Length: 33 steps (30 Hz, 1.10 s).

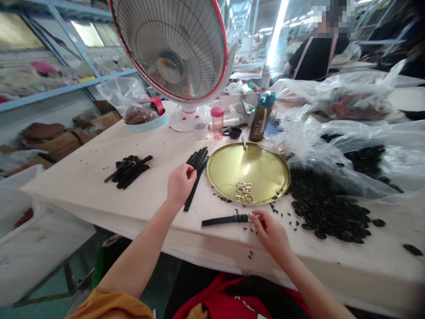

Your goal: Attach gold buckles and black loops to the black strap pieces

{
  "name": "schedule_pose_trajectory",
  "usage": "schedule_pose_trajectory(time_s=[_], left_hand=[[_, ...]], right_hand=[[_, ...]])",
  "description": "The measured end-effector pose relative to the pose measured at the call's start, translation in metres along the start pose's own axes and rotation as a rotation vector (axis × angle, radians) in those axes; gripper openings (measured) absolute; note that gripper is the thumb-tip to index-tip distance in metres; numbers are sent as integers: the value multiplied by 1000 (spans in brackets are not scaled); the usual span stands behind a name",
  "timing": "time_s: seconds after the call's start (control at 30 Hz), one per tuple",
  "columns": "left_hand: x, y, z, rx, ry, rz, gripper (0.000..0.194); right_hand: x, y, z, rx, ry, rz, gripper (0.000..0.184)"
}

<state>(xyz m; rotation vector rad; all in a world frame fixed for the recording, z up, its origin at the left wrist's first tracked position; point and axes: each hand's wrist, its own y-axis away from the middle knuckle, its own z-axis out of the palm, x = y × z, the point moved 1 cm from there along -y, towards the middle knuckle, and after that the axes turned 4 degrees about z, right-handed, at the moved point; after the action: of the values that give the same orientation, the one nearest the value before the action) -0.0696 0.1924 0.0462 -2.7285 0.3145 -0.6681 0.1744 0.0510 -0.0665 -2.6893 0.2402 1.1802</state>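
Note:
My left hand (181, 184) reaches to a bundle of long black straps (198, 158) left of the round gold tray (215, 186). Its thumb and fingers are pinched at the straps; I cannot make out exactly how many they grip. Near the table's front edge lies a black strap with a buckle (226, 219), and my right hand (270, 230) pinches it at the metal buckle end. Several loose gold buckles (245, 192) rest on the tray's near part. Further left is a pile of black straps with buckles (129, 170).
Black loops (328, 204) are heaped at the right, partly under clear plastic bags (318, 146). Small black bits lie around the tray. A fan (179, 66), a pink-lidded jar (217, 123) and a bottle (260, 117) stand behind. Another person (314, 57) is in the background.

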Motion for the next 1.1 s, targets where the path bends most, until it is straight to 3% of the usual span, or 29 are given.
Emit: schedule_pose_trajectory(time_s=[0.1, 0.2, 0.33, 0.4, 0.47, 0.53, 0.6, 0.7, 0.77, 0.8, 0.93, 1.1], left_hand=[[25, 28, -22, 51, 597, -157, 21], [54, 71, -19, -144, 1090, -406, 21], [84, 135, 4, -365, 1364, -675, 18], [91, 161, 11, -436, 1414, -712, 19], [93, 176, 13, -532, 1431, -663, 19], [90, 180, 14, -628, 1476, -624, 20], [86, 176, 15, -775, 1593, -692, 22], [86, 166, 21, -1132, 1730, -835, 35], [91, 160, 27, -1343, 1690, -798, 39], [95, 157, 31, -1381, 1650, -760, 36], [104, 144, 48, -1204, 1510, -734, 24], [101, 130, 65, -1123, 1550, -867, 27]], right_hand=[[-11, 11, -8, 59, -250, 39, 27], [-30, 34, -20, -26, -589, 68, 32], [-45, 62, -40, -42, -842, 303, 26], [-41, 69, -47, -14, -888, 405, 22], [-33, 73, -52, 2, -919, 448, 21], [-24, 74, -55, 7, -911, 454, 21], [-18, 74, -56, -19, -896, 438, 21], [-19, 70, -54, -95, -857, 403, 21], [-22, 65, -51, -161, -786, 381, 22], [-22, 63, -50, -189, -736, 365, 23], [-7, 48, -52, -175, -452, 273, 29], [32, 17, -86, 146, 54, 220, 27]])
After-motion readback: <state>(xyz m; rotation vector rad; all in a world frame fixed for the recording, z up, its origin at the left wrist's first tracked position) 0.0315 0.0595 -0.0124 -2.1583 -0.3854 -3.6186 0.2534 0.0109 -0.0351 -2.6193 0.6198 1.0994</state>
